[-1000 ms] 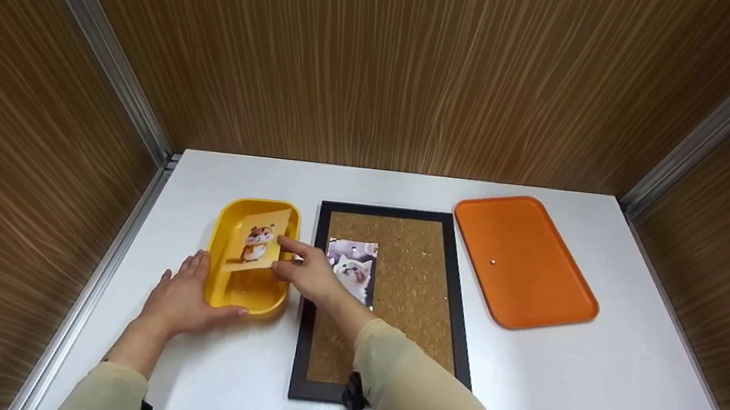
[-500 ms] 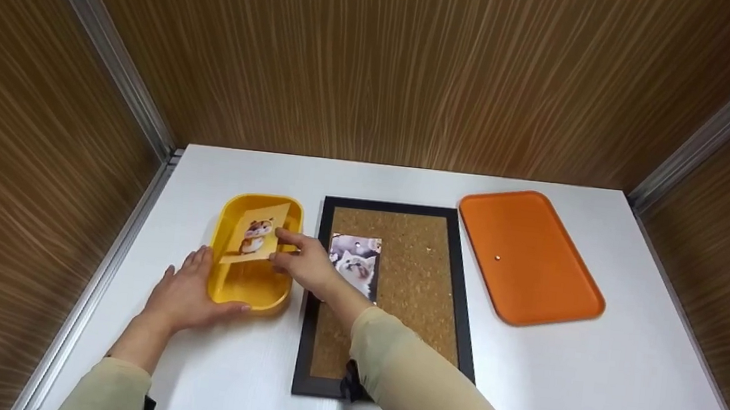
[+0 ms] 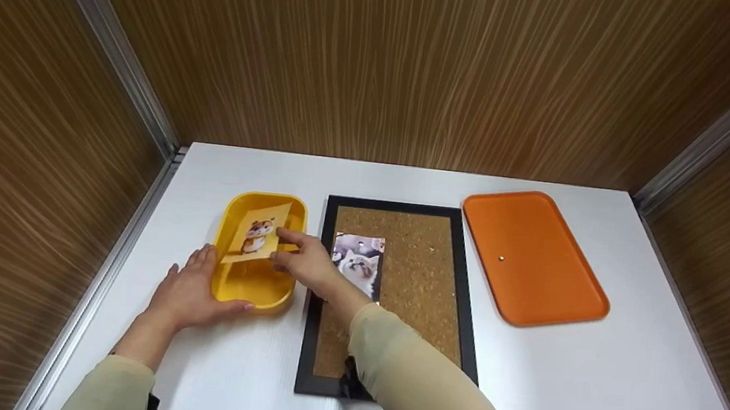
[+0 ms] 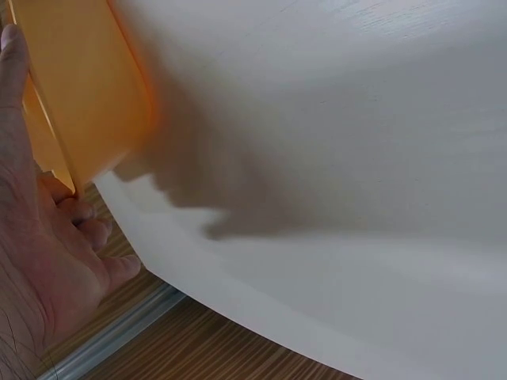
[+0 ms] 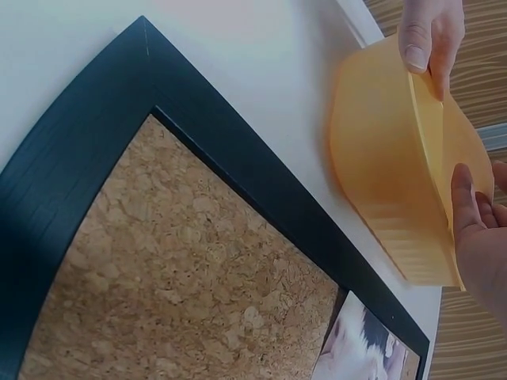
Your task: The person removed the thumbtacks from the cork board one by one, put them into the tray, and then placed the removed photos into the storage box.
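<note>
Over the yellow tub [image 3: 250,281], the right hand [image 3: 302,264] pinches the hamster card [image 3: 258,238] by its near right edge, thumb and fingers closed on the paper, so the card sits tilted across the tub's opening. The left hand [image 3: 186,291] lies with fingers straight against the tub's left wall, steadying it. To lift the card cleanly, the pinch should stay light and close to the edge so the thin glossy paper does not crease, while the left hand keeps the smooth plastic tub from sliding on the slick white table [image 3: 588,387].

Right of the tub lies a cork board [image 3: 424,284] with a grainy brown face and a flat black frame; a cat photo [image 3: 359,268] is on its upper left part. Further right of the tub, beyond the board, is an orange tray [image 3: 551,283], shallow, with rounded corners, holding one tiny pin-like speck [image 3: 501,258].
</note>
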### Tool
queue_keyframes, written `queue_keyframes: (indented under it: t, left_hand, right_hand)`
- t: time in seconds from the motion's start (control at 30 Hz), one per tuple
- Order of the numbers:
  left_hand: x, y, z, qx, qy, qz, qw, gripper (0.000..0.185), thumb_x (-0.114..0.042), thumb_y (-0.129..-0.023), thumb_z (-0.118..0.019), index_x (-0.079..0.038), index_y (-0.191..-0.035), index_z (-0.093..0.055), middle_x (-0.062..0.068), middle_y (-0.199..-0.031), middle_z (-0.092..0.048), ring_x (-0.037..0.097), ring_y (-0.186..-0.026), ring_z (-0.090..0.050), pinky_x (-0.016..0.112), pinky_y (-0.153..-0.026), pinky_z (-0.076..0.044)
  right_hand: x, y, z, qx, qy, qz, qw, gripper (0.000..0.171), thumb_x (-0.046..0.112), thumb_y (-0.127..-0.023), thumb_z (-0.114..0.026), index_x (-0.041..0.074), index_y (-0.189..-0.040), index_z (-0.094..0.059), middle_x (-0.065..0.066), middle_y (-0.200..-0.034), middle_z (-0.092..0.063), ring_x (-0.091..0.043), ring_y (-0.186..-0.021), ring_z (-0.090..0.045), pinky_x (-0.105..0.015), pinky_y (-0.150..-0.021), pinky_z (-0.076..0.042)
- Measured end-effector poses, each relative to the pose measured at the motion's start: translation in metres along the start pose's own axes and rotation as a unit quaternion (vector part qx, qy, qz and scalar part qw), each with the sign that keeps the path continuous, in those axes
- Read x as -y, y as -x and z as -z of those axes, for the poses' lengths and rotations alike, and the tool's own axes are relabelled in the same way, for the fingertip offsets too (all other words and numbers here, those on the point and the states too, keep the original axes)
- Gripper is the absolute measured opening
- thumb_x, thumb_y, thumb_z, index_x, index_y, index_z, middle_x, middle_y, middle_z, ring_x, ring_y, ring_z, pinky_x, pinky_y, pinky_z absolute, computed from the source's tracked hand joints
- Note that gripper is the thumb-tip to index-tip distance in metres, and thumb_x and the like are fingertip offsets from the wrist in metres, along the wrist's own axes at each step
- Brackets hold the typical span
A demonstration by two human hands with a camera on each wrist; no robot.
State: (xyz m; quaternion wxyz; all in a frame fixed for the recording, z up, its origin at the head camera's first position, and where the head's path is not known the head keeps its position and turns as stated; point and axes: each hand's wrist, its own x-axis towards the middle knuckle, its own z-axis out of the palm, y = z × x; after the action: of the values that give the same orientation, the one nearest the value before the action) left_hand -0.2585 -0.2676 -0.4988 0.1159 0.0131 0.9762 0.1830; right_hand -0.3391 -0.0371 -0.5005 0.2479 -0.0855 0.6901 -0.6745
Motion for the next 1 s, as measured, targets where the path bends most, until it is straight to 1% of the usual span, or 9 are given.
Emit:
queue_keyframes:
  t: [0.1,0.37,0.43,0.77,1.0]
  left_hand:
    - [-0.0002,0.0,-0.0005,0.003,0.008,0.004,1.0,0.137,-0.077,-0.081,-0.074,0.013,-0.163,-0.013,0.035,-0.169,-0.016,0.054,-0.155,-0.02,0.073,-0.124,-0.01]
    - [0.0006,-0.0006,-0.0011,0.004,0.016,0.007,0.9998,0.139,-0.079,-0.081,-0.074,0.013,-0.164,-0.012,0.035,-0.17,-0.014,0.054,-0.156,-0.018,0.072,-0.125,-0.009]
    - [0.0009,-0.0006,-0.0011,0.004,0.016,0.006,0.9998,0.139,-0.079,-0.081,-0.074,0.013,-0.164,-0.012,0.035,-0.17,-0.014,0.054,-0.156,-0.018,0.072,-0.125,-0.009]
    - [0.0011,-0.0001,-0.0008,0.001,0.016,0.004,0.9999,0.138,-0.078,-0.081,-0.074,0.014,-0.163,-0.012,0.035,-0.17,-0.015,0.054,-0.156,-0.018,0.072,-0.124,-0.009]
    - [-0.0002,0.0001,0.0002,-0.006,0.005,-0.002,1.0,0.137,-0.078,-0.081,-0.075,0.016,-0.162,-0.014,0.036,-0.168,-0.019,0.053,-0.155,-0.022,0.073,-0.123,-0.015]
  right_hand:
    - [-0.0015,-0.0006,0.0005,-0.001,0.005,-0.005,1.0,0.059,0.004,-0.102,-0.067,0.004,-0.158,-0.049,-0.014,-0.145,-0.061,-0.033,-0.117,-0.071,-0.031,-0.094,-0.061]
    - [-0.0047,-0.0023,0.0003,-0.009,0.02,-0.005,1.0,0.058,0.005,-0.102,-0.068,0.003,-0.157,-0.05,-0.013,-0.142,-0.064,-0.021,-0.108,-0.072,-0.031,-0.094,-0.061]
    - [-0.0052,-0.0026,-0.0003,-0.01,0.023,-0.003,1.0,0.058,0.005,-0.101,-0.069,0.003,-0.157,-0.05,-0.013,-0.141,-0.065,-0.02,-0.107,-0.072,-0.031,-0.094,-0.061]
    - [-0.0056,-0.0028,-0.0017,-0.011,0.043,-0.007,0.999,0.059,0.005,-0.1,-0.07,0.002,-0.156,-0.051,-0.014,-0.141,-0.065,-0.019,-0.108,-0.072,-0.03,-0.093,-0.061]
    - [-0.0062,-0.0028,-0.0015,-0.006,0.039,-0.001,0.999,0.058,0.004,-0.101,-0.069,-0.002,-0.155,-0.051,-0.017,-0.143,-0.063,-0.02,-0.113,-0.07,-0.029,-0.096,-0.06]
